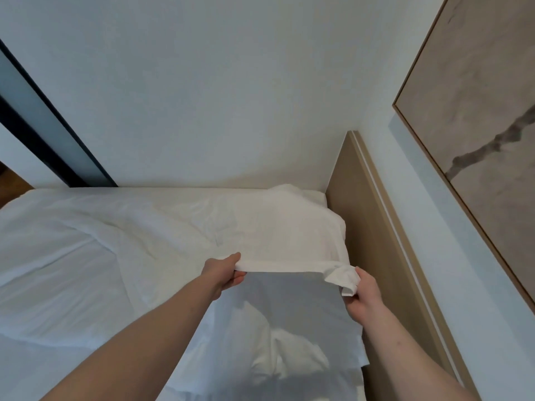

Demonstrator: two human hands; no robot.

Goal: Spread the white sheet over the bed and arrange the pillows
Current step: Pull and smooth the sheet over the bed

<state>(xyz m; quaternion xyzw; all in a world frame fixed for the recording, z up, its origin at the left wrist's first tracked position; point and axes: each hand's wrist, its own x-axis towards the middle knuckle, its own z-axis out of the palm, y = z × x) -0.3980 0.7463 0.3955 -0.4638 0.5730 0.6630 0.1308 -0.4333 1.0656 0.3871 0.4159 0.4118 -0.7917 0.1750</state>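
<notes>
Hands at work: left hand [225, 272] and right hand [362, 296] each pinch the white sheet [278, 241] edge, lifted taut between them above the bed [72, 256]; no writing legible.

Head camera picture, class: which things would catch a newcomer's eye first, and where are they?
In the middle, the left hand and right hand grip the lifted edge of a white cloth sheet above the bed. A tan wooden headboard panel stands to the right, with a large framed beige marbled picture above it.
</notes>
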